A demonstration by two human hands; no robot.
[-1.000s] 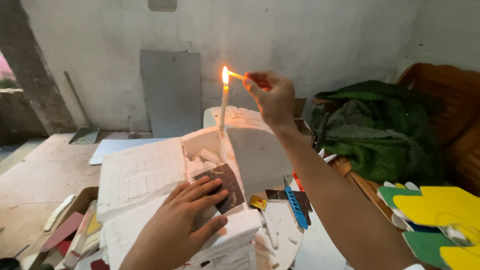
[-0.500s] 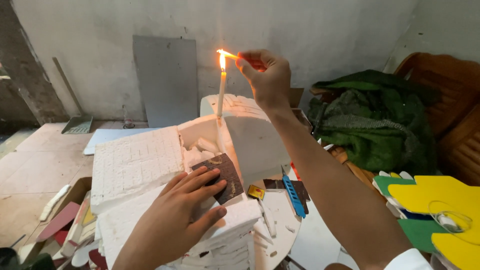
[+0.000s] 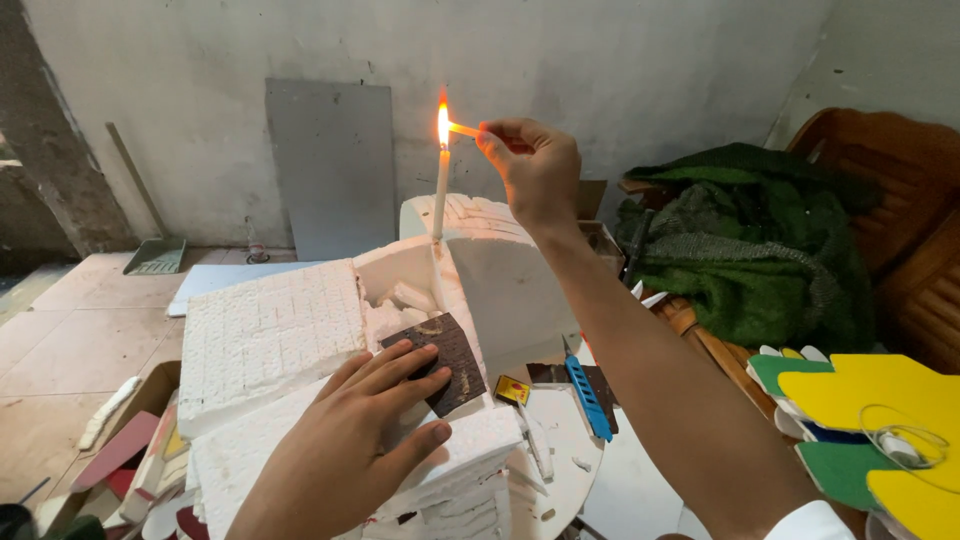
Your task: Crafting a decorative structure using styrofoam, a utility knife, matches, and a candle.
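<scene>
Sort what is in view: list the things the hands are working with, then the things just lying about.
In use: right hand holding a lit matchstick to the white candle; left hand on the brown square piece and white foam blocks.

Lying about: blue cutter, green cloth, grey panel, yellow foam cutouts.

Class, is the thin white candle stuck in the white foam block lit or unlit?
Lit: the thin white candle carries a flame, with the right hand holding a burning match there.
</scene>
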